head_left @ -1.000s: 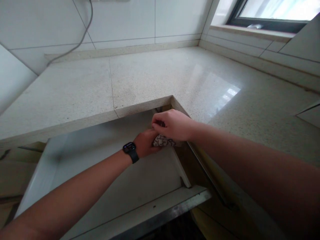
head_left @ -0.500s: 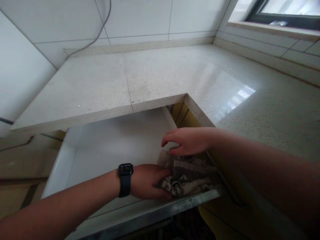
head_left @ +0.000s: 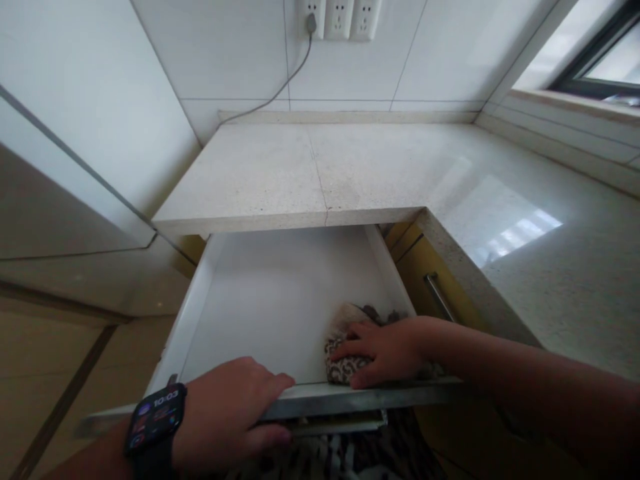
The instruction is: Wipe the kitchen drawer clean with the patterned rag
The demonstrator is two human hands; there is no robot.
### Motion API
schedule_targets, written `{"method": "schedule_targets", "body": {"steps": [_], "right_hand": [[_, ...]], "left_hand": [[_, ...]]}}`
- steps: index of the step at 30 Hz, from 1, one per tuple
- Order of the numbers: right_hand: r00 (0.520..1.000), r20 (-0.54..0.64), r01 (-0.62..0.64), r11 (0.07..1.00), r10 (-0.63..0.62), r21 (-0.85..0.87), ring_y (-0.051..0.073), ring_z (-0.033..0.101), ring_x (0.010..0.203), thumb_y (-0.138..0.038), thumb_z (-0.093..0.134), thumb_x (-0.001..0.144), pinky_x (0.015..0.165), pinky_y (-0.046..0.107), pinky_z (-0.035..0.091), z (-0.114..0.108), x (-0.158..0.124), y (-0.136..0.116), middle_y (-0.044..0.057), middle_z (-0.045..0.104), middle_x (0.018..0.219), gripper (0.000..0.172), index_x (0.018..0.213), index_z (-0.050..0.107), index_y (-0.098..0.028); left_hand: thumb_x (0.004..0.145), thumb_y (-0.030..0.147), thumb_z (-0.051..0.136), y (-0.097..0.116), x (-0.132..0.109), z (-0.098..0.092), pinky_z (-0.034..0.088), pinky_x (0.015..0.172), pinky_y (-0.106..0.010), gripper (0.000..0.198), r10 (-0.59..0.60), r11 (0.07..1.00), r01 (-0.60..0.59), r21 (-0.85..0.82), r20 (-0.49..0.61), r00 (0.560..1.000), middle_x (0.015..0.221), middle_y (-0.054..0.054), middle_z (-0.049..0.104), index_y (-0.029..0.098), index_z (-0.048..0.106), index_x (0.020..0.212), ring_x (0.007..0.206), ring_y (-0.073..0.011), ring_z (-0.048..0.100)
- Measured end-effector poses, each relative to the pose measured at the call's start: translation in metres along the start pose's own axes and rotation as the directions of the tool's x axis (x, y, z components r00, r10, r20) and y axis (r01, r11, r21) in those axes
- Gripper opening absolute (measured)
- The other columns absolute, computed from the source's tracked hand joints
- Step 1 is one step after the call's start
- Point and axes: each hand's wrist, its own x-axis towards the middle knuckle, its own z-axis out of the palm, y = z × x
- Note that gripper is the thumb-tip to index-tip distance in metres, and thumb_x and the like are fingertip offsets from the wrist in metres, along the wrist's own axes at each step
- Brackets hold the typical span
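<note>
My right hand point(head_left: 385, 350) is pressed down on a patterned cloth point(head_left: 340, 363), a crumpled rag in brown and beige, with its fingers curled over it. The rag lies in the front right corner of a pulled-out white drawer point(head_left: 265, 287); part of it is hidden under the hand. At the drawer's front panel point(head_left: 340, 400), my left hand point(head_left: 235, 413) straddles the top edge, with fingers on the inner side and thumb outside. A black smartwatch point(head_left: 157, 420) is on the left wrist.
A pale stone countertop point(head_left: 260, 167) overhangs the drawer and turns a corner to the right. Below it on the right is a yellow cabinet front with a metal handle point(head_left: 440, 297). A grey cable point(head_left: 295, 73) runs from the wall sockets point(head_left: 340, 19). A white cabinet point(head_left: 100, 100) stands left.
My left hand has left the rag and moved left to the drawer's front panel. My right hand has come down onto the rag. The view has shifted, bringing the wall sockets into sight.
</note>
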Motion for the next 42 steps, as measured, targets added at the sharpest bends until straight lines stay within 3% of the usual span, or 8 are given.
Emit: {"method": "schedule_targets", "body": {"steps": [6, 12, 21, 24, 34, 37, 40, 42], "right_hand": [[0.977, -0.05, 0.214, 0.967, -0.209, 0.136, 0.03, 0.041, 0.139, -0.062, 0.055, 0.087, 0.114, 0.043, 0.03, 0.007, 0.038, -0.045, 0.013, 0.045, 0.15, 0.075, 0.151, 0.044, -0.025], [0.955, -0.083, 0.295, 0.939, -0.285, 0.176, 0.028, 0.049, 0.132, -0.054, 0.059, 0.087, 0.109, 0.041, 0.037, 0.013, 0.066, -0.087, 0.011, 0.05, 0.148, 0.076, 0.154, 0.037, -0.026], [0.982, -0.189, 0.02, 0.984, 0.014, 0.178, 0.031, 0.059, 0.12, -0.059, 0.054, 0.088, 0.103, 0.041, 0.044, 0.017, -0.025, -0.021, 0.005, 0.062, 0.136, 0.065, 0.146, 0.051, -0.03], [0.964, -0.245, -0.068, 0.985, 0.106, 0.16, 0.032, 0.061, 0.117, -0.064, 0.051, 0.088, 0.102, 0.041, 0.045, 0.024, -0.032, -0.02, 0.006, 0.064, 0.133, 0.065, 0.144, 0.054, -0.03], [0.904, -0.401, 0.115, 0.988, -0.146, -0.101, 0.033, 0.063, 0.114, -0.052, 0.038, 0.096, 0.095, 0.046, 0.047, 0.046, 0.063, -0.121, 0.012, 0.067, 0.128, 0.052, 0.136, 0.06, -0.027], [0.904, -0.403, 0.112, 0.988, -0.147, -0.109, 0.03, 0.064, 0.112, -0.048, 0.038, 0.097, 0.094, 0.043, 0.048, 0.046, 0.053, -0.108, 0.011, 0.067, 0.128, 0.049, 0.133, 0.062, -0.027], [0.903, -0.404, 0.108, 0.988, -0.145, -0.114, 0.026, 0.065, 0.111, -0.044, 0.039, 0.096, 0.097, 0.038, 0.048, 0.049, 0.02, -0.062, 0.005, 0.068, 0.129, 0.043, 0.125, 0.068, -0.03], [0.907, -0.422, -0.028, 0.998, 0.003, -0.053, 0.027, 0.067, 0.107, -0.046, 0.04, 0.095, 0.095, 0.039, 0.049, 0.051, -0.004, -0.025, 0.006, 0.071, 0.121, 0.045, 0.121, 0.071, -0.028]], "left_hand": [[0.086, 0.061, 0.056, -0.028, -0.036, 0.007, 0.046, 0.079, -0.041, 0.04, -0.191, 0.979, 0.194, 0.061, -0.052, 0.98, 0.093, -0.007, 0.07, 0.025, 0.068, 0.101, 0.091, -0.0294, 0.063], [0.087, 0.061, 0.052, -0.024, -0.037, 0.006, 0.048, 0.071, -0.04, 0.043, -0.175, 0.976, 0.183, 0.12, -0.079, 0.981, 0.088, -0.009, 0.072, 0.022, 0.069, 0.091, 0.083, -0.0306, 0.067], [0.09, 0.063, 0.047, -0.01, -0.023, 0.016, 0.049, 0.066, -0.038, 0.047, -0.071, 0.966, 0.105, 0.234, -0.146, 0.987, 0.079, -0.007, 0.072, 0.022, 0.071, 0.09, 0.075, -0.0272, 0.067], [0.091, 0.062, 0.046, -0.002, -0.014, 0.018, 0.048, 0.064, -0.038, 0.047, -0.034, 0.964, 0.075, 0.256, -0.158, 0.987, 0.076, -0.007, 0.071, 0.022, 0.072, 0.088, 0.071, -0.0266, 0.067], [0.079, 0.087, 0.037, -0.008, -0.032, 0.02, 0.042, 0.058, -0.036, 0.076, -0.283, 0.896, 0.345, 0.279, -0.237, 0.929, 0.077, -0.012, 0.072, 0.021, 0.073, 0.083, 0.073, -0.0309, 0.069], [0.075, 0.091, 0.037, -0.02, -0.047, 0.021, 0.039, 0.057, -0.035, 0.077, -0.376, 0.872, 0.423, 0.244, -0.218, 0.901, 0.078, -0.01, 0.072, 0.024, 0.073, 0.082, 0.074, -0.0303, 0.069], [0.076, 0.089, 0.04, -0.03, -0.062, 0.021, 0.036, 0.056, -0.033, 0.071, -0.406, 0.866, 0.451, 0.218, -0.222, 0.887, 0.077, -0.007, 0.072, 0.026, 0.072, 0.082, 0.073, -0.0283, 0.068], [0.078, 0.087, 0.04, -0.034, -0.068, 0.022, 0.035, 0.056, -0.033, 0.069, -0.393, 0.868, 0.443, 0.225, -0.234, 0.889, 0.076, -0.006, 0.072, 0.026, 0.071, 0.08, 0.072, -0.0271, 0.067]]}}
